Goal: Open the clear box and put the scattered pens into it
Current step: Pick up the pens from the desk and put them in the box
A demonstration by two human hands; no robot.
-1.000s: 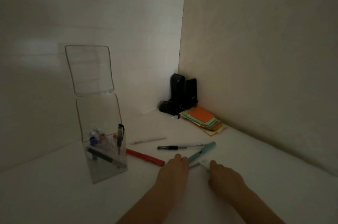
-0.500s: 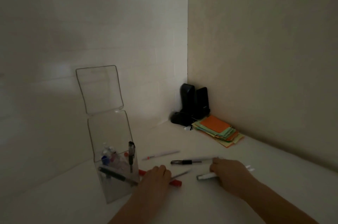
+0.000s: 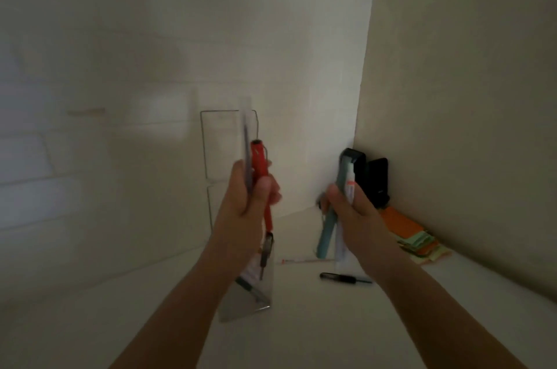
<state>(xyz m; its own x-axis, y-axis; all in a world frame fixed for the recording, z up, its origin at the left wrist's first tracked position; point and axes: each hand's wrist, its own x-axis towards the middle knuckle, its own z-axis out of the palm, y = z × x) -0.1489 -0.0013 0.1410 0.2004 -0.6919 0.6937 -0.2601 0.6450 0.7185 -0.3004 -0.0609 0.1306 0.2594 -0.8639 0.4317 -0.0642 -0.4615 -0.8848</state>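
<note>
The clear box (image 3: 250,302) stands on the white table with its lid (image 3: 224,139) swung up, several pens inside it. My left hand (image 3: 245,206) is raised above the box, shut on a red pen (image 3: 261,178) and a thin clear pen (image 3: 246,142), both held upright. My right hand (image 3: 351,209) is raised to the right of the box, shut on a teal pen (image 3: 327,233) and a white pen (image 3: 342,251). A black pen (image 3: 345,278) and a thin white pen (image 3: 304,261) lie on the table beneath my right hand.
A black device (image 3: 366,178) stands in the corner where the two walls meet. A stack of orange and green paper notes (image 3: 413,236) lies beside it along the right wall. The white table (image 3: 422,323) stretches to the right.
Both hands have lifted off the table, the left with the red and clear pens, the right with the teal and white pens. The view has shifted right and closer to the box.
</note>
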